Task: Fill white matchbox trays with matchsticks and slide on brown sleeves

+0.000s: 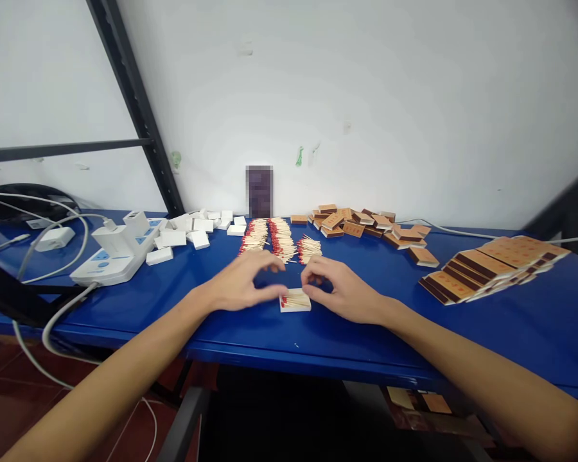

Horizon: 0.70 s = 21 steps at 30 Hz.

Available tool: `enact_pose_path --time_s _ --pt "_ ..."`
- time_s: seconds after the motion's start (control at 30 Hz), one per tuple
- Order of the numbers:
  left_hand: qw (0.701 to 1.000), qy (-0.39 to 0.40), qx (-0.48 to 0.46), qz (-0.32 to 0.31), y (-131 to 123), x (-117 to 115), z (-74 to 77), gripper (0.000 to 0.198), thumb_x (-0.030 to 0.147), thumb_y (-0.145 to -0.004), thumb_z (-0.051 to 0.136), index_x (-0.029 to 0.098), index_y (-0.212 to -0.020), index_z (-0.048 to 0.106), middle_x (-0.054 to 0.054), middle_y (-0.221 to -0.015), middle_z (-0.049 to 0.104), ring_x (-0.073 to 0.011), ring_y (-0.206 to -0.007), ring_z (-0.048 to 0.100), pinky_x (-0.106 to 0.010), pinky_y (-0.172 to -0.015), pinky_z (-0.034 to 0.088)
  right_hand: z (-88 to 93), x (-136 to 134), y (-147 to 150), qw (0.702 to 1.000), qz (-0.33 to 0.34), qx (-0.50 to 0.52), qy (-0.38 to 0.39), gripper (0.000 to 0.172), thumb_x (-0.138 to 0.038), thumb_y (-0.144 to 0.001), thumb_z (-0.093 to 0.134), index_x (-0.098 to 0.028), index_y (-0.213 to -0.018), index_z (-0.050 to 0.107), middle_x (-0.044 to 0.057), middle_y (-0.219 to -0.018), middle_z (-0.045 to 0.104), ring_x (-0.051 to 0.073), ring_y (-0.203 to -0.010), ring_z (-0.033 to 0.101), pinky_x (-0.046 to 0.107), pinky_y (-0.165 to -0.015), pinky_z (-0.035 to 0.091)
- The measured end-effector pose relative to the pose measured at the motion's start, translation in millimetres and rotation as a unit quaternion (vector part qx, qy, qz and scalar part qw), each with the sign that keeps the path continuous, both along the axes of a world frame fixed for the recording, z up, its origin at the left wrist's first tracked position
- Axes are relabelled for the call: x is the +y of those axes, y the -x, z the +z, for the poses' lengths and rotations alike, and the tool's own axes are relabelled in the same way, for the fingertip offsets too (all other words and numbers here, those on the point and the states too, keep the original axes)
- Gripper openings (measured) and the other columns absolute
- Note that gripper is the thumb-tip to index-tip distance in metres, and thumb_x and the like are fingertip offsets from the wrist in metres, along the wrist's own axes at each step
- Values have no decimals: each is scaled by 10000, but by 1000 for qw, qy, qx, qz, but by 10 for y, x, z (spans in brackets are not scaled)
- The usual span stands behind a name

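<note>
A small white matchbox tray (295, 308) lies on the blue table between my hands, with red-tipped matches (297, 299) inside it. My left hand (243, 280) is at the tray's left side, thumb and fingers spread apart, the thumb tip close to the tray's upper left corner. At the right end of the tray, my right hand (344, 290) has its fingers curled in toward the thumb; whatever may be between them is hidden. Just beyond the hands lie three heaps of matches: a left heap (255, 235), a middle heap (282, 240) and a smaller right heap (309, 248).
White trays (173, 239) are piled back left, beside a power strip (110, 264) with chargers and cables. Brown matchbox sleeves (354, 229) lie scattered back right; stacked ones (481, 266) stand farther right. A pixelated dark object (259, 191) leans on the wall.
</note>
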<state>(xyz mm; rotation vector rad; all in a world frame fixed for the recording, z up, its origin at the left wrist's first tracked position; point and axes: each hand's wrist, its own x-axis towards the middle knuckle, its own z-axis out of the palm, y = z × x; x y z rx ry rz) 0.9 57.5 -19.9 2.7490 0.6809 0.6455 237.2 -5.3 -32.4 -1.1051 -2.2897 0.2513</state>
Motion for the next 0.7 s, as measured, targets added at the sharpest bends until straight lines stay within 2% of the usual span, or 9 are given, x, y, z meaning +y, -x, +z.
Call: enact_pose_path --time_s 0.07,0.13,0.23,0.4,0.53,0.7 --pt "997 -53 4 57 130 123 8 231 399 -950 507 195 -971 614 -41 -935 644 -195 -888 577 -334 -814 431 -10 51 -70 997 -51 -31 -39 67 -192 -910 501 -195 -886 563 37 -887 578 167 -788 538 290 -722 420" --pt "989 -108 56 84 268 231 2 212 325 -958 468 192 -905 623 -47 -888 627 -203 -865 560 -337 -789 413 -33 119 -158 988 -118 -83 -58 96 -207 -915 485 -187 -952 571 59 -931 587 186 -790 549 311 -721 418" --pt "978 -129 123 108 450 313 -18 209 316 -947 467 195 -913 633 -56 -905 616 -214 -876 553 -346 -783 404 -77 220 -278 973 -179 -145 -30 149 -233 -922 472 -177 -990 592 73 -935 596 198 -761 561 322 -695 416" --pt "974 -101 131 154 587 314 -32 209 346 -940 481 199 -963 627 -62 -963 622 -220 -896 560 -361 -805 415 -108 316 -353 972 -180 -154 -1 169 -229 -922 477 -176 -982 626 74 -903 605 196 -765 575 310 -692 413" --pt "977 -86 134 145 567 305 -31 211 307 -949 445 188 -911 616 -63 -926 621 -217 -866 562 -352 -782 422 -104 351 -347 975 -169 -141 3 146 -219 -910 490 -175 -893 629 59 -823 599 189 -742 555 301 -673 391" --pt "979 -63 138 138 545 286 -52 208 285 -958 408 186 -891 578 -60 -892 590 -210 -832 547 -342 -762 418 -103 357 -338 978 -170 -117 25 139 -223 -913 472 -190 -807 555 33 -778 580 169 -704 528 286 -650 378"
